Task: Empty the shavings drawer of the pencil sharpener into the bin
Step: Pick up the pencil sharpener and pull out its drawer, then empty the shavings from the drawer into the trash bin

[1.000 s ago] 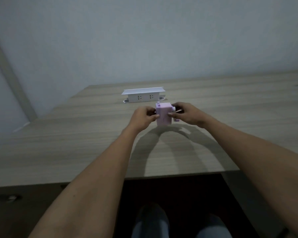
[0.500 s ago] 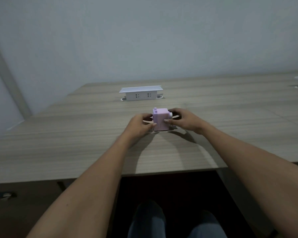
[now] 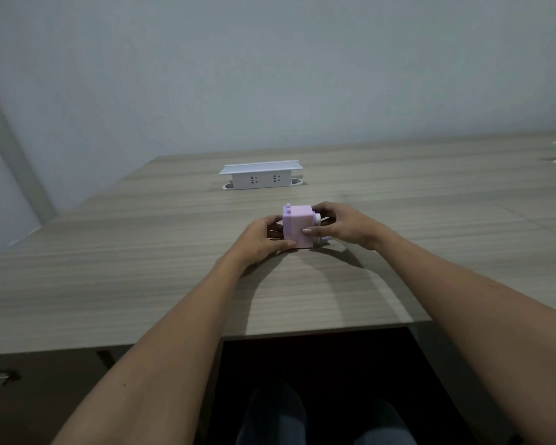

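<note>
Pencil sharpener [image 3: 297, 225], a small lilac box, stands upright on the wooden tabletop [image 3: 142, 268], and we take it as our landmark for everything else. We hold it from both sides. Our left hand [image 3: 260, 240] curls against the sharpener's left face, low down, with the thumb reaching along its near bottom edge; the fingers go around the far side of the box and we cannot see them there. Our right hand [image 3: 345, 224] closes on the sharpener's right side, the thumb pressed flat on the near face about halfway up and the other fingers wrapped over the back top corner. So both hands are closed on the sharpener, neither spread wide.

On the sharpener's right side a round pale hub [image 3: 317, 218] sticks out between the box and our right palm, and a small lilac knob [image 3: 324, 241] shows just below that hand, close to the tabletop. Two little studs rise from the sharpener's top left corner. Whether the drawer has come out at all we cannot tell, since our left hand covers that part.

Beyond the sharpener, farther from us and slightly to its left, a white socket box [image 3: 260, 178] with a raised flat lid stands up from the tabletop, well apart from our hands. Nearer to us than the sharpener, the tabletop ends in a straight edge, and below it our knees [image 3: 270, 412] show in dim shadow.
</note>
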